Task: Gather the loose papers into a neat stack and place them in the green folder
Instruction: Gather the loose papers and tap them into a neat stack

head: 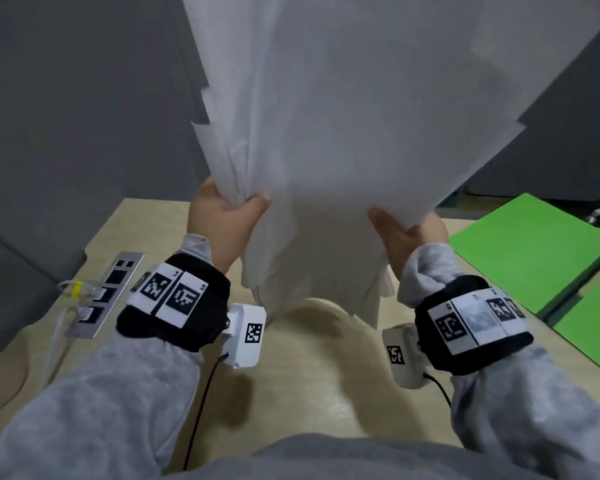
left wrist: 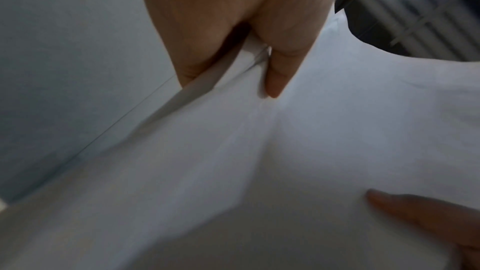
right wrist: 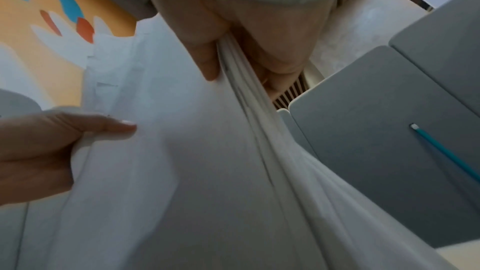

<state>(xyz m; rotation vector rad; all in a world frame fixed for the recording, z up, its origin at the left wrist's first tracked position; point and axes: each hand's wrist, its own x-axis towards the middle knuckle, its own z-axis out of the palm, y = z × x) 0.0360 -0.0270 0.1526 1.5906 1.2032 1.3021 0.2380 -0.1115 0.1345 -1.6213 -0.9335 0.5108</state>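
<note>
Two hands (head: 222, 216) (head: 400, 233), papers (head: 343, 133) upright, edges uneven

The plain white sheets of loose paper (head: 343, 133) show no print. At three o'clock lies the bright green flat folder (head: 534, 247) on the pale beige wood-grain table (head: 309, 375). Both light grey mottled fleece sleeves (head: 101, 393) carry black wrist bands (head: 201, 306) with black-and-white square code patterns. At nine o'clock sits the silver strip of black sockets (head: 108, 292), behind it the plain dark grey partition (head: 84, 116).
</note>
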